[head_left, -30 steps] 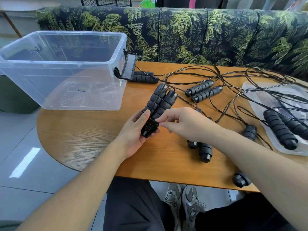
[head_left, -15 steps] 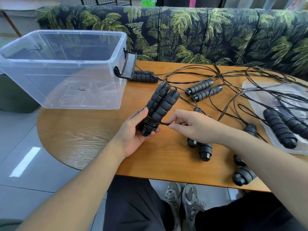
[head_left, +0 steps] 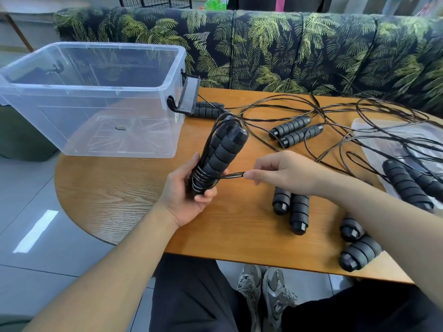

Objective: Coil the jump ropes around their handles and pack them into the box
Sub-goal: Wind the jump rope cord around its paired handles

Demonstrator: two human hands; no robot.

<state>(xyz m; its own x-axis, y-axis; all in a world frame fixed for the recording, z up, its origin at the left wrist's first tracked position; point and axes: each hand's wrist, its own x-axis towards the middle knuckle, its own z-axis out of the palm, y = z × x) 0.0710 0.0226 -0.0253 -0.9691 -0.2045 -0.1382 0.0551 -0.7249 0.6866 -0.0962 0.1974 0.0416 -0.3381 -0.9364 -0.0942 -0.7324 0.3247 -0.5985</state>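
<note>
My left hand (head_left: 189, 195) grips the lower end of a pair of black foam jump-rope handles (head_left: 221, 154), held upright over the wooden table (head_left: 124, 188). Several turns of black rope are coiled round the bottom of the handles. My right hand (head_left: 285, 172) pinches the doubled rope (head_left: 233, 175) and holds it taut to the right of the coil. The clear plastic box (head_left: 96, 97) stands at the table's left end, with only a small dark scrap on its floor.
More handle pairs lie on the table: one by the box latch (head_left: 206, 110), one mid-table (head_left: 296, 131), one under my right wrist (head_left: 291, 209), one near the front edge (head_left: 358, 245). Tangled ropes (head_left: 347, 116) spread right, over a clear lid (head_left: 407, 149). A leaf-print sofa (head_left: 287, 49) stands behind.
My right hand has drawn the rope out to the right, away from the handles. My left hand has tipped the handles more upright, and more turns sit on the coil.
</note>
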